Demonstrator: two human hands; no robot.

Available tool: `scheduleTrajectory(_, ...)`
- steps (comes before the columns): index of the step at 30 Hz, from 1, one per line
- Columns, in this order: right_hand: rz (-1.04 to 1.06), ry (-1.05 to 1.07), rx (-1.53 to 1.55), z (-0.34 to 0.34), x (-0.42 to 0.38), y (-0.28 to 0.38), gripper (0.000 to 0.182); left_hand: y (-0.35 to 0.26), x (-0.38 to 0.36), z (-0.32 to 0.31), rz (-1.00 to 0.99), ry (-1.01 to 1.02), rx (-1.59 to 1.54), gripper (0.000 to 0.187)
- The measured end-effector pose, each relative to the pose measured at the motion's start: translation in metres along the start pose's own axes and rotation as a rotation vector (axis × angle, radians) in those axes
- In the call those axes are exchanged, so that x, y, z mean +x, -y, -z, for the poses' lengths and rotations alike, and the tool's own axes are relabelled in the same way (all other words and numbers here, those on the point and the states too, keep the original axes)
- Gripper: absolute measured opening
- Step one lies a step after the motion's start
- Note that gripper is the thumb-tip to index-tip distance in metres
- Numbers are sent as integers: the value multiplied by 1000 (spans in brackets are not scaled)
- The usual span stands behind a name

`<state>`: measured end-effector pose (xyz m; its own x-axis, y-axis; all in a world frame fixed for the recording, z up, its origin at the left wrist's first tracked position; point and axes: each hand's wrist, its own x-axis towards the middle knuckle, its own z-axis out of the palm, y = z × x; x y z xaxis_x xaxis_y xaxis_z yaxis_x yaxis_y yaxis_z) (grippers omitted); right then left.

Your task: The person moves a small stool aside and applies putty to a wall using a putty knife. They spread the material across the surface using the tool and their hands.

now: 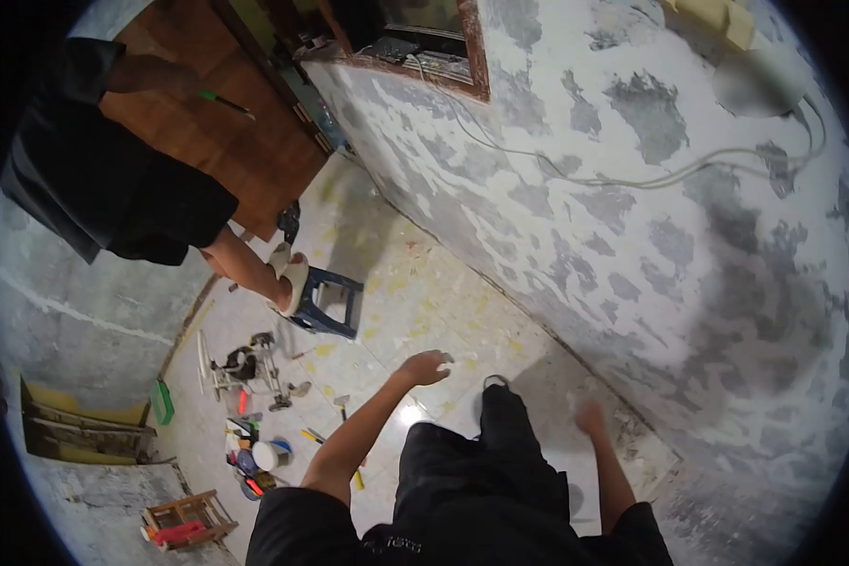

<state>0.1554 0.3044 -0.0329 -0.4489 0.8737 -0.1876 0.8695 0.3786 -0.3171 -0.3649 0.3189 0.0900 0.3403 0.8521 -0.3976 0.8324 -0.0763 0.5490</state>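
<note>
My left hand (426, 368) hangs over the tiled floor, left of my legs, its fingers loosely spread and nothing clearly held; it is below and to the right of a dark blue stool (351, 300). My right hand (590, 417) is to the right of my legs, near the foot of the patchy wall (575, 198). It is smeared by motion, so its fingers cannot be made out. Neither hand touches the wall or the stool.
A person (123, 179) in black stands on the stool, holding a green-handled tool (224, 102). Tools and a white bucket (267, 457) lie at lower left, near a wheeled frame (245, 370) and a wooden chair (191, 522). A cable (585, 179) hangs along the wall.
</note>
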Motion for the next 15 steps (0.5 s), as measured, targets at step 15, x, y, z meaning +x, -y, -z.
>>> scheduleTrajectory(15,-515,-491,683,66,-124,245,30,-67,-52,-72,-331,453,161,39)
